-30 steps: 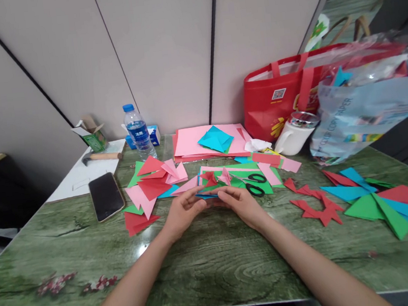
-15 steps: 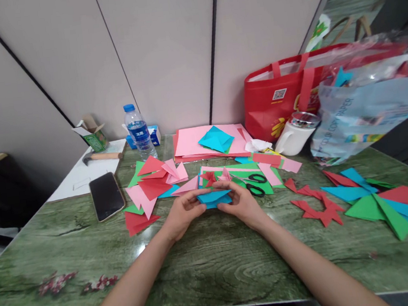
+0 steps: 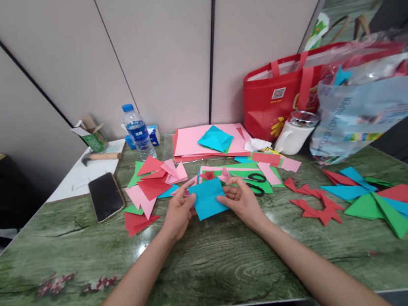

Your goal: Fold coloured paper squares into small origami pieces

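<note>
**A:** ok, any tips for handling this blue sheet [image 3: 208, 199] without wrecking it? Left hand [image 3: 177, 215] has the left edge pinched, thumb on the near face, fingers tucked behind. Right hand [image 3: 246, 202] grips the other side, thumb resting low on the face.

**B:** Grip looks decent tbh, two thumbs on it so it should be steady. I'd guess it's at the lining-up-a-crease stage. Might be faint fold lines on there, too soft for me to swear to. Don't squeeze hard or the thumbs could leave dents.

**A:** It's tilted, face-up, right between the hands in the middle of the desk. Can't tell if the lower edge touches down.

**B:** Then I'd lay it on the bare tabletop [image 3: 218, 265] just in front, match the corners first, and only then press, middle outward. Creasing in midair tends to let the edges drift.

**A:** And the clutter?

**B:** Scissors [image 3: 249, 180] sit just behind the right hand on a green sheet [image 3: 268, 188], so mind the knuckles. Beyond the left hand there's a heap of red and pink pieces [image 3: 152, 186], easy to snag. The folded blue square [image 3: 215, 139] on the pink sheets [image 3: 187, 145] at the back is well out of the way.
</note>
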`<state>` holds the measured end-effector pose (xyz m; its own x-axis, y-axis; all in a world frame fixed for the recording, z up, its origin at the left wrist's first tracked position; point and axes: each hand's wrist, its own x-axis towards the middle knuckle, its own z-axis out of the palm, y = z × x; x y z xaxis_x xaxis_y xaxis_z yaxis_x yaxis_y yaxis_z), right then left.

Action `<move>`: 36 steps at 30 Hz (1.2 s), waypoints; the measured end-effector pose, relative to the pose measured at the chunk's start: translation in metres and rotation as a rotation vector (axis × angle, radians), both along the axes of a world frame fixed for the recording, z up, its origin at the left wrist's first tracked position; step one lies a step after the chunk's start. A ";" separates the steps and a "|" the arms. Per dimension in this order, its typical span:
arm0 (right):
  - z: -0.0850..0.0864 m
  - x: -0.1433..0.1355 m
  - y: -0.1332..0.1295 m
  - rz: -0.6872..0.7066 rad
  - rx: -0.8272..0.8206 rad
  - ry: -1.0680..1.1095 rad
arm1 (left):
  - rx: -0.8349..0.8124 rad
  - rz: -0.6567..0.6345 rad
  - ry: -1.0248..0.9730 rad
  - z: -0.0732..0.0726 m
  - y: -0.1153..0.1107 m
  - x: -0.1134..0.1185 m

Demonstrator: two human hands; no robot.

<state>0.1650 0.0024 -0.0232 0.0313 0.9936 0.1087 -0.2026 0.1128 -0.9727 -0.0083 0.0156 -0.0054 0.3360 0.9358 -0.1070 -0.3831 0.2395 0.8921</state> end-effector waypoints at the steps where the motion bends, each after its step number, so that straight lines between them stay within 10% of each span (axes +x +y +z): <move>1: -0.001 0.001 0.001 -0.049 0.029 -0.031 | 0.000 0.016 -0.004 0.001 0.000 0.000; 24: 0.007 0.008 -0.002 -0.077 0.023 -0.385 | 0.748 -0.148 0.620 -0.002 -0.003 -0.006; 36: 0.010 0.001 -0.006 0.100 -0.019 -0.305 | 0.781 0.133 0.772 0.000 -0.005 -0.005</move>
